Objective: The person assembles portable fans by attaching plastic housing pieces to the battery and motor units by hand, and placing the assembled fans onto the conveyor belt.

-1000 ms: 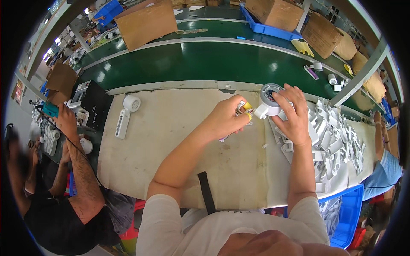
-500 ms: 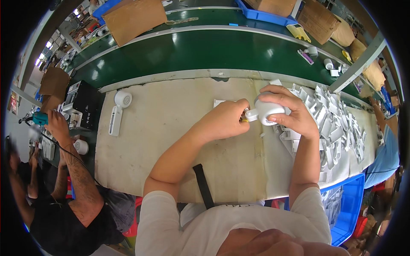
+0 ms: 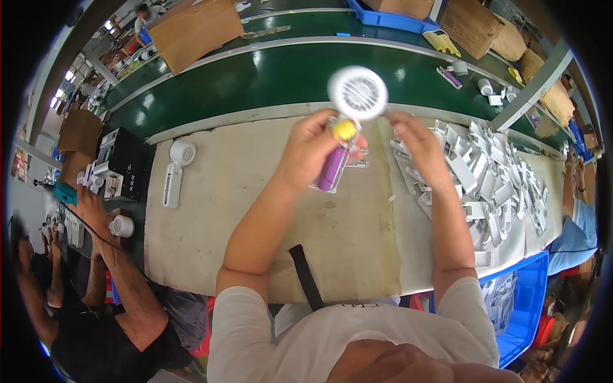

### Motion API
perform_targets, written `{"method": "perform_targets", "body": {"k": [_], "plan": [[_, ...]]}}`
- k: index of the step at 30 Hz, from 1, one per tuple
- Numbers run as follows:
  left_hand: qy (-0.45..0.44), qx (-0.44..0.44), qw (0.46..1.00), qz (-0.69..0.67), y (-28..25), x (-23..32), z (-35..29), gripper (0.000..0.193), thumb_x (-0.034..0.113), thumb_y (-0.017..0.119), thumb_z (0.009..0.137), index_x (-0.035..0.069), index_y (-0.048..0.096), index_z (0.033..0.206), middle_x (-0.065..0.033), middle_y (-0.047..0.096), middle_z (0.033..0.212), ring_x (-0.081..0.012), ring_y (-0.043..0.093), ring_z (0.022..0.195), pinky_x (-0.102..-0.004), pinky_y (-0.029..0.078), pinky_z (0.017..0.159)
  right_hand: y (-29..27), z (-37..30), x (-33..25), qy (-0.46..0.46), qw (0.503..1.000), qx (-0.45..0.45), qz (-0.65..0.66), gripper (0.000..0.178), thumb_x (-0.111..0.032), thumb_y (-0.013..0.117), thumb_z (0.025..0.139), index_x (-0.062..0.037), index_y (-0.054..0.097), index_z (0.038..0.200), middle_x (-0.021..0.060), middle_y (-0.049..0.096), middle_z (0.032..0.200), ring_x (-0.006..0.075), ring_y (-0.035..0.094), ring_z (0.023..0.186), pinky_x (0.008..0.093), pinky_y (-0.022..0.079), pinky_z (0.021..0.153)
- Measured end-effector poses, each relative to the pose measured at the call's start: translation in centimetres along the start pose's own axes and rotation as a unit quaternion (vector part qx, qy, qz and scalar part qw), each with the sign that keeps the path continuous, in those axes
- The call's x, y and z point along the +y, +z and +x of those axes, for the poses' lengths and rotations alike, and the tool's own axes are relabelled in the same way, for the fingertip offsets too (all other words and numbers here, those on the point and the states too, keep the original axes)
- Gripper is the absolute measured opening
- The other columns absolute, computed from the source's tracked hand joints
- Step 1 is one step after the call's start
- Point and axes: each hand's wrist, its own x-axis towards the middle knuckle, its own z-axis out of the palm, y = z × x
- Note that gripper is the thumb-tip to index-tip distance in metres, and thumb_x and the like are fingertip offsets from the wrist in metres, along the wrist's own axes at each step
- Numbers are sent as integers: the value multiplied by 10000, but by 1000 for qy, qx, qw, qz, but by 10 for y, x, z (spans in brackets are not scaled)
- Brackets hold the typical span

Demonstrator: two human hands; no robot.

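My left hand (image 3: 310, 153) is closed around the handle part of a small white handheld fan (image 3: 359, 93). Its round grille faces up and is slightly blurred. Below the head show a yellow piece (image 3: 344, 130) and a purple cylinder, likely a battery (image 3: 332, 171), set in the open handle. To the right of the fan head, my right hand (image 3: 418, 143) is held apart from it, fingers spread with nothing in them. White plastic handle shells (image 3: 488, 185) lie heaped beside that hand. Another white fan (image 3: 172, 184) lies on the table at left.
A green conveyor (image 3: 255, 80) runs beyond the table (image 3: 217, 236), where a black strap (image 3: 305, 277) lies. Below right stands a blue crate (image 3: 530, 319). At left a co-worker's hand holds a teal power tool (image 3: 66, 193) beside a black box-shaped device (image 3: 131, 166).
The fan has swung up and away, its grille now turned upward and the purple cylinder exposed. My right hand has let go of the fan head and opened.
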Motion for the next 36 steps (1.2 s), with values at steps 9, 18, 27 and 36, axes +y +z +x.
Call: {"method": "perform_targets", "body": {"k": [9,18,27,36], "plan": [[26,68,997,-10,-29,-3,4,313,206,485,884,-23,546,1090,-152,631,984,-144,609,840,-216,469,607,90,1,7,-62,876,-184,-442,470,-245,631,709,-5,530,1101,179,542,1058,345,543,941,391,457,783],[144,162,975,-48,-31,4,11,307,127,529,858,18,519,1145,-134,594,1088,-163,588,952,-259,525,642,46,17,13,39,977,44,205,614,-23,605,739,-170,398,1298,72,560,1010,193,592,906,294,478,761],[159,197,964,-78,-33,-6,14,322,79,479,865,-20,487,1171,-164,545,1153,-210,555,1035,-323,526,752,40,14,-4,191,877,-61,-436,324,-221,559,838,-9,541,1082,224,574,1006,346,577,860,380,486,717],[94,150,973,-147,-33,-19,18,365,152,484,879,23,439,1217,-146,497,1222,-224,517,1089,-384,475,849,44,4,37,-167,872,-128,-442,427,24,548,673,-194,613,1035,52,428,1296,276,293,1280,401,301,1023]]}}
